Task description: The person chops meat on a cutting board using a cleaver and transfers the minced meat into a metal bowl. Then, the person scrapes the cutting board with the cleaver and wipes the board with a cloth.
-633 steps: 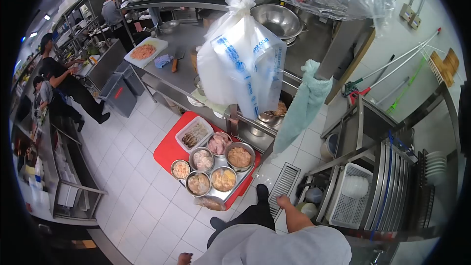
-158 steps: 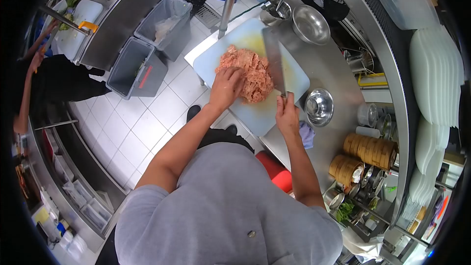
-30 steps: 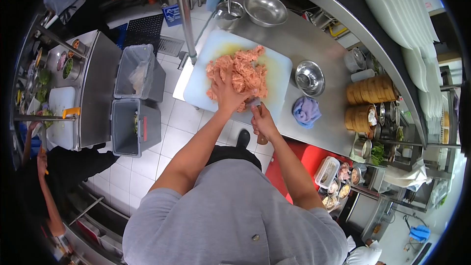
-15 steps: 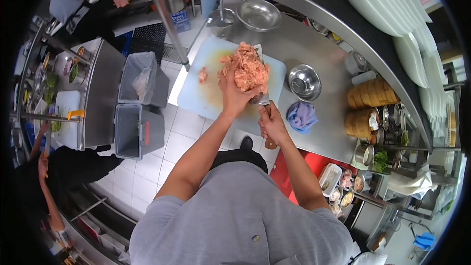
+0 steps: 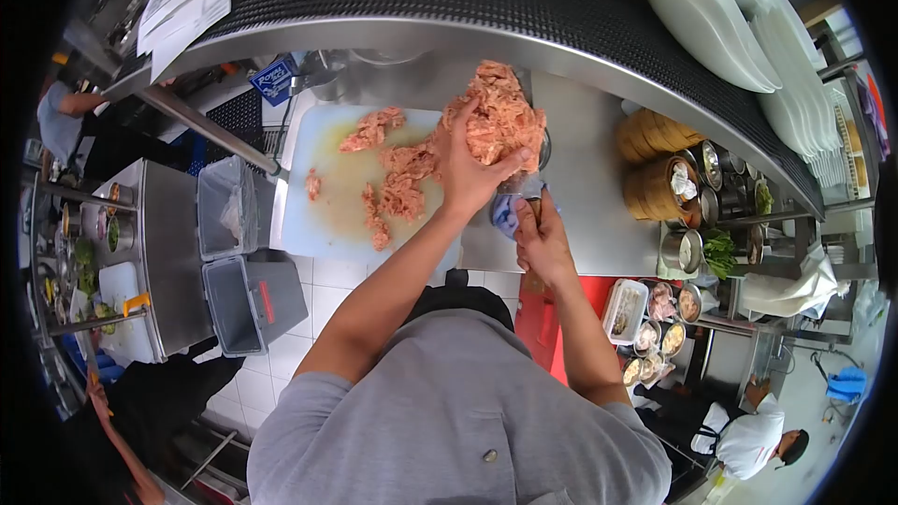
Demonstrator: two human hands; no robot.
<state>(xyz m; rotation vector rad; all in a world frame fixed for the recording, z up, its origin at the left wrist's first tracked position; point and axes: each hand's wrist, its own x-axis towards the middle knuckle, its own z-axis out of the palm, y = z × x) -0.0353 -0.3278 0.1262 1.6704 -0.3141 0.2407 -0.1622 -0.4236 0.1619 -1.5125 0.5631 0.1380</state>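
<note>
My left hand (image 5: 472,173) cups a big heap of pink minced meat (image 5: 500,122) from its near left side. The heap rests against the blade of a cleaver (image 5: 531,189), which is mostly hidden under the meat. My right hand (image 5: 544,238) grips the cleaver's handle. Beneath the meat, the rim of a metal bowl (image 5: 545,150) just shows; the rest is covered. A blue-purple cloth (image 5: 505,217) lies partly behind my hands. Several loose clumps of mince (image 5: 402,189) remain on the white cutting board (image 5: 318,224), to the left of my left hand.
Overhead runs a shelf edge (image 5: 374,26) with stacked white plates (image 5: 711,19). Bamboo steamers (image 5: 645,189) stand at the right of the steel counter (image 5: 589,168). Grey bins (image 5: 234,304) are at the left. Co-workers stand at the far left and lower right (image 5: 753,435).
Both hands have carried the heap of mince on the cleaver rightward, off the board and over the metal bowl. Clumps are left spread on the board. The view has turned rightward.
</note>
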